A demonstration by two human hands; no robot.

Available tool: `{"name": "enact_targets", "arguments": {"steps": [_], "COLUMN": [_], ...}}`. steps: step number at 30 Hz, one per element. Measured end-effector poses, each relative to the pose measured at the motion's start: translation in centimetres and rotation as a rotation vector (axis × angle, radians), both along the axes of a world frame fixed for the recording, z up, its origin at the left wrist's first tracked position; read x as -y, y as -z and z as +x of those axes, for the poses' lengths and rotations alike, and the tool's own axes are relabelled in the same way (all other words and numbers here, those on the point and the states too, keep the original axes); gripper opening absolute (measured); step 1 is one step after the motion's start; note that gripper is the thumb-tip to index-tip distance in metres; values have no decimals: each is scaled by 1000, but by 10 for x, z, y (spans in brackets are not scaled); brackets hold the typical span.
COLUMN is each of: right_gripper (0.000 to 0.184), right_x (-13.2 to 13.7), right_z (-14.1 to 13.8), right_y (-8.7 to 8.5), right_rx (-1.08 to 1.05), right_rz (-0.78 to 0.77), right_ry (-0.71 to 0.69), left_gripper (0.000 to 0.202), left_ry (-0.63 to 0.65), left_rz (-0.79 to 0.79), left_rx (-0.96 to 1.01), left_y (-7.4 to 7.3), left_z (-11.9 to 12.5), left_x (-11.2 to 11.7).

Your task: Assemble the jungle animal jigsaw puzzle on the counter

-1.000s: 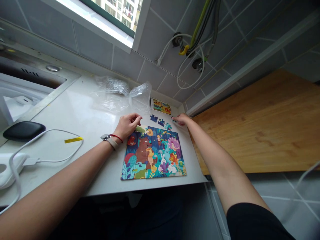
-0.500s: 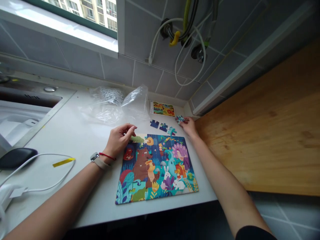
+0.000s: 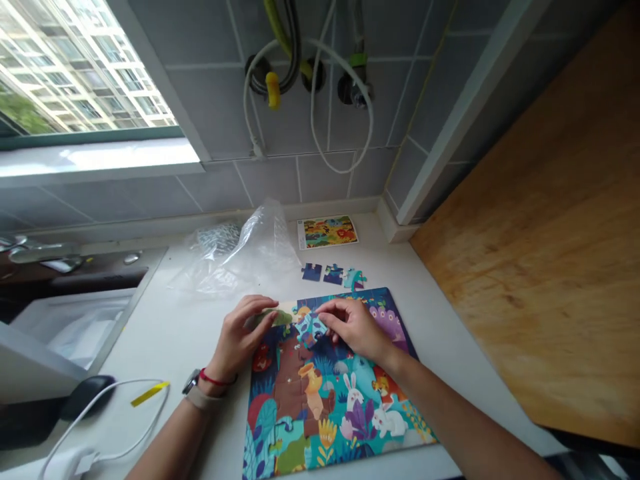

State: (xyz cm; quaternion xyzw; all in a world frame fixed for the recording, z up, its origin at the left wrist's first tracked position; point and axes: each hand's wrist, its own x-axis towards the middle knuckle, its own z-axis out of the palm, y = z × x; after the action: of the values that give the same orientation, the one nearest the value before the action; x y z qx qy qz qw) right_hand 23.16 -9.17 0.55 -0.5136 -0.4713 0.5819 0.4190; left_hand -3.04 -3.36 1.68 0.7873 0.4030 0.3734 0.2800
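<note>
A colourful animal jigsaw puzzle (image 3: 330,393) lies on the white counter (image 3: 200,347). My left hand (image 3: 240,337) rests at the puzzle's top-left corner, its fingers pinching a green piece (image 3: 280,317). My right hand (image 3: 353,327) is over the puzzle's upper middle and holds a blue puzzle piece (image 3: 311,328) by its fingertips, just above the board. Three loose pieces (image 3: 333,275) lie in a row behind the puzzle. A small reference picture card (image 3: 327,231) lies near the wall.
Crumpled clear plastic bags (image 3: 245,257) sit behind my left hand. A sink (image 3: 65,320) is at the left, with a black object (image 3: 90,393), a white cable (image 3: 115,413) and a yellow strip (image 3: 149,393) nearby. A wooden panel (image 3: 540,253) stands at the right. Hoses hang on the tiled wall.
My right hand picked up a blue piece from the far right corner and carried it left onto the puzzle's upper middle. The camera moved closer and turned. My left hand stayed at the corner.
</note>
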Motion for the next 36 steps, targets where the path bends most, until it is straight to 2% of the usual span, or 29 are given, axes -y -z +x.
{"name": "enact_targets", "arguments": {"steps": [3,5,7,9,11,13,15,19,22,27,31,34,36], "right_gripper": [27,25,23,23,24,25,25,23,21,26,26,15,14], "right_x": [0,2,4,5,5,5,5,6,7,8,9,8,8], "right_z": [2,3,3,4,4,4,5,6,6,4,4,6,7], "right_y": [2,1,0,-1,-2,-4,-5,-8,-9,-8,-7,-8,-9], "right_rx": [13,22,8,-2,0,6,19,48,61,80,88,139,180], "right_rz": [35,62,83,110,137,161,190,206,177,218,221,242,271], "right_ry": [-11,-25,-25,-23,-43,-67,-79,-66,-73,-148,-141,-126,-129], "left_gripper": [14,14,25,45,60,63,55,24,14,18,18,38,47], "left_ry": [-11,66,197,321,390,411,410,397,341,217,81,93,126], "left_rz": [-8,25,68,91,105,116,118,105,85,-42,-201,-397,-529], "left_rx": [-12,-36,-68,-102,-130,-148,-157,-127,-103,-84,98,267,297], "left_y": [-2,-4,-7,-9,-9,-9,-8,-5,-4,-7,-7,-7,-6], "left_z": [0,2,6,10,13,16,18,21,21,19,22,26,28], "left_x": [-1,0,2,6,10,15,18,19,19,22,29,35,37]}}
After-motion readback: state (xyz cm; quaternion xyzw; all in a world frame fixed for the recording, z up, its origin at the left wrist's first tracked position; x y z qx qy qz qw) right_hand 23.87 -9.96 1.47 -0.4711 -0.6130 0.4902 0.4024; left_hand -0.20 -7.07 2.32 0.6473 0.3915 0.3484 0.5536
